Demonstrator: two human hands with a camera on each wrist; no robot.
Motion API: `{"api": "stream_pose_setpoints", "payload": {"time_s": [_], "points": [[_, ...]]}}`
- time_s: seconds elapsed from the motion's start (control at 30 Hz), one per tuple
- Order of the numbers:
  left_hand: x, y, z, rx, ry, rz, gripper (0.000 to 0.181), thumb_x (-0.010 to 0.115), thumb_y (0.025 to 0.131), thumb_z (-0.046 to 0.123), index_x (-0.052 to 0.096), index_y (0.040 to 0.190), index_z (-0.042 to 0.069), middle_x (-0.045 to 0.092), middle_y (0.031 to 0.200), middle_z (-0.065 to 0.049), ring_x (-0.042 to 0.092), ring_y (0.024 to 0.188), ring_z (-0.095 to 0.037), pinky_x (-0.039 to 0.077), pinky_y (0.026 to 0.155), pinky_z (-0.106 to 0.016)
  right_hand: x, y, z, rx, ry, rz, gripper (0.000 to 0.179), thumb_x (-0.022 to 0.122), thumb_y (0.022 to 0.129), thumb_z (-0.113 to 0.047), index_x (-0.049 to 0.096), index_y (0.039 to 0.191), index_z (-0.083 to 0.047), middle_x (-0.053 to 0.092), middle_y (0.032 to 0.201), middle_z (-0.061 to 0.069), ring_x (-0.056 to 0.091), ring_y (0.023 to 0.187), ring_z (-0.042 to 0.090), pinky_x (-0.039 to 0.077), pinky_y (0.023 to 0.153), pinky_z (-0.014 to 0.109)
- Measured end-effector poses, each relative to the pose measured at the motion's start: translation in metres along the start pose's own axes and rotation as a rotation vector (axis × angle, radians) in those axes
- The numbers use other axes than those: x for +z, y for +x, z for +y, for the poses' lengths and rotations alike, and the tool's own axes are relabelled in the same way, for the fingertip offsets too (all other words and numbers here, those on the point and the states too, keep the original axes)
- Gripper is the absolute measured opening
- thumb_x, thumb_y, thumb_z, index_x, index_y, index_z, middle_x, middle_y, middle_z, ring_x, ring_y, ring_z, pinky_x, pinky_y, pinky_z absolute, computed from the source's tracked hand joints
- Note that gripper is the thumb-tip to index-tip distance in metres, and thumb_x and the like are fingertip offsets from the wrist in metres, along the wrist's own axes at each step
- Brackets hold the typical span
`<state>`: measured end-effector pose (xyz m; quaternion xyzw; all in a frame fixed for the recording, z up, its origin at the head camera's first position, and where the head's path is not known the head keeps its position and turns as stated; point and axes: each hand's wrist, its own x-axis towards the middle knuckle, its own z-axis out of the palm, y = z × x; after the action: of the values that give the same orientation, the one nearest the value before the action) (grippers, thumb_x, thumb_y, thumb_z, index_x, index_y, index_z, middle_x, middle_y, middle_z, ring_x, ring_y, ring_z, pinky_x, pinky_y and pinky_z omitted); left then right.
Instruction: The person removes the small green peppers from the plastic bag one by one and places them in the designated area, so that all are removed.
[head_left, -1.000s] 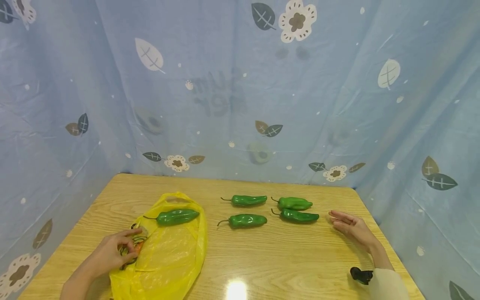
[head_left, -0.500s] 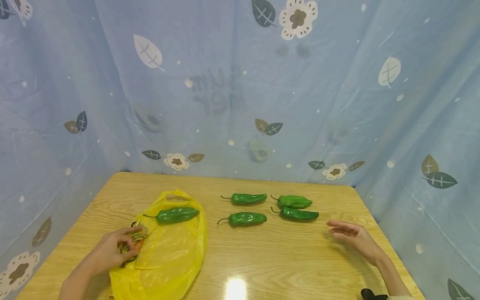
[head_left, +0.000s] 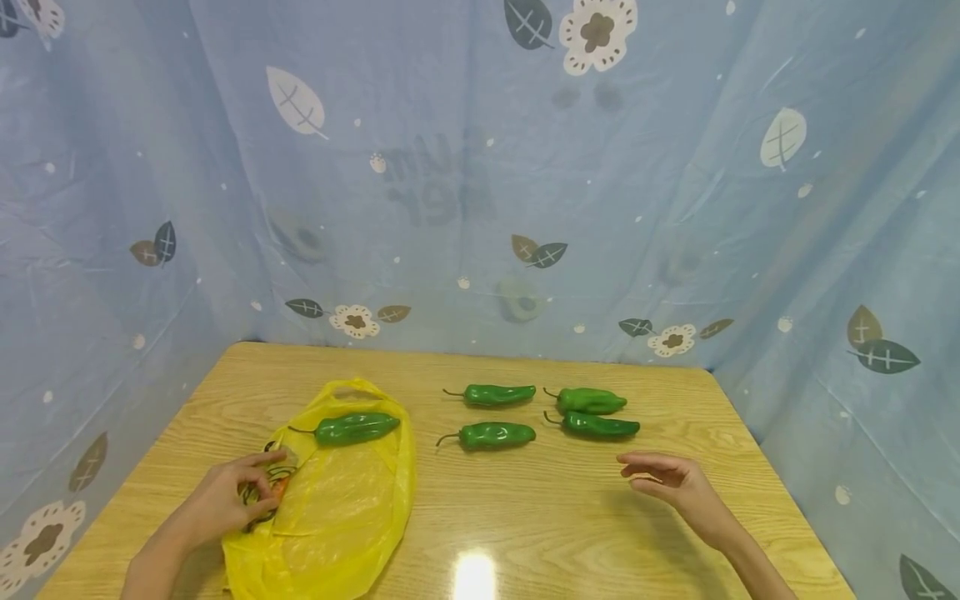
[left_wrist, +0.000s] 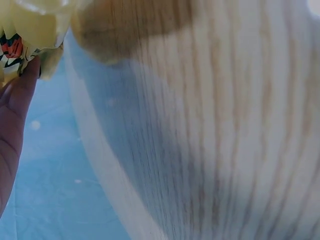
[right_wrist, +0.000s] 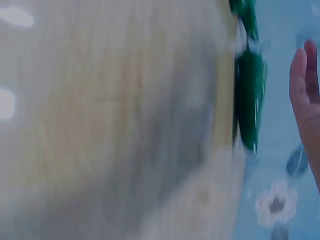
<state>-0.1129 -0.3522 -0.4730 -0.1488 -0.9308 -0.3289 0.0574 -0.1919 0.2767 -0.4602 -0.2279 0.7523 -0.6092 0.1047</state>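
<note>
A yellow plastic bag [head_left: 341, 521] lies on the left of the table, its printed edge pinched by my left hand [head_left: 228, 497]. In the left wrist view the thumb [left_wrist: 22, 95] presses against the bag's printed part [left_wrist: 12, 47]. A green pepper [head_left: 357, 428] rests on the bag near its handle. My right hand [head_left: 678, 492] hovers over the right side with fingers loosely bent and nothing in them. Nearest to it is a dark green pepper [head_left: 600, 425], also seen in the right wrist view as a blurred green pepper [right_wrist: 251, 95].
Another pepper [head_left: 591, 401] lies just behind the nearest one. Two more stand in the middle, a rear pepper [head_left: 498, 395] and a front pepper [head_left: 497, 435]. A blue patterned curtain [head_left: 465, 208] encloses the wooden table [head_left: 555, 533] at back and sides.
My right hand has moved left and toward the table's near side, away from the right edge. The left hand keeps its pinch on the bag; the peppers have stayed in place.
</note>
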Motion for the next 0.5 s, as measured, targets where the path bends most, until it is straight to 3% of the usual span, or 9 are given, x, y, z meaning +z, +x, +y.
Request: {"api": "stream_pose_setpoints", "payload": {"time_s": [0.13, 0.27, 0.37, 0.5], "points": [[0.001, 0.0, 0.001, -0.008, -0.005, 0.01, 0.028, 0.08, 0.075, 0.01, 0.06, 0.066, 0.028, 0.059, 0.125, -0.024, 0.053, 0.107, -0.052, 0.037, 0.053, -0.022, 0.036, -0.001, -0.007, 0.013, -0.002, 0.108, 0.035, 0.058, 0.094, -0.003, 0.056, 0.127, 0.005, 0.066, 0.118, 0.004, 0.063, 0.104, 0.013, 0.05, 0.088, 0.025], [0.0, 0.0, 0.002, -0.032, -0.019, 0.001, 0.029, 0.081, 0.074, 0.009, 0.06, 0.066, 0.028, 0.059, 0.126, -0.024, 0.049, 0.113, -0.055, 0.037, 0.058, -0.023, 0.068, 0.0, -0.012, 0.048, 0.0, 0.168, 0.034, 0.06, 0.093, -0.006, 0.058, 0.126, 0.004, 0.065, 0.117, 0.014, 0.063, 0.102, 0.011, 0.048, 0.089, 0.021], [0.0, 0.0, 0.003, -0.038, -0.015, -0.001, 0.03, 0.081, 0.073, 0.009, 0.06, 0.066, 0.028, 0.058, 0.126, -0.023, 0.049, 0.114, -0.055, 0.037, 0.059, -0.023, 0.087, 0.005, -0.012, 0.057, 0.017, 0.167, 0.033, 0.061, 0.092, -0.006, 0.06, 0.124, 0.003, 0.063, 0.117, 0.02, 0.063, 0.102, 0.012, 0.048, 0.089, 0.022], [0.0, 0.0, 0.003, -0.039, -0.018, -0.005, 0.029, 0.082, 0.073, 0.009, 0.06, 0.066, 0.027, 0.058, 0.127, -0.024, 0.049, 0.113, -0.055, 0.038, 0.059, -0.023, 0.11, 0.016, -0.012, -0.007, 0.064, 0.127, 0.031, 0.061, 0.092, -0.003, 0.061, 0.122, 0.004, 0.064, 0.119, 0.016, 0.063, 0.101, 0.014, 0.049, 0.089, 0.025]]}}
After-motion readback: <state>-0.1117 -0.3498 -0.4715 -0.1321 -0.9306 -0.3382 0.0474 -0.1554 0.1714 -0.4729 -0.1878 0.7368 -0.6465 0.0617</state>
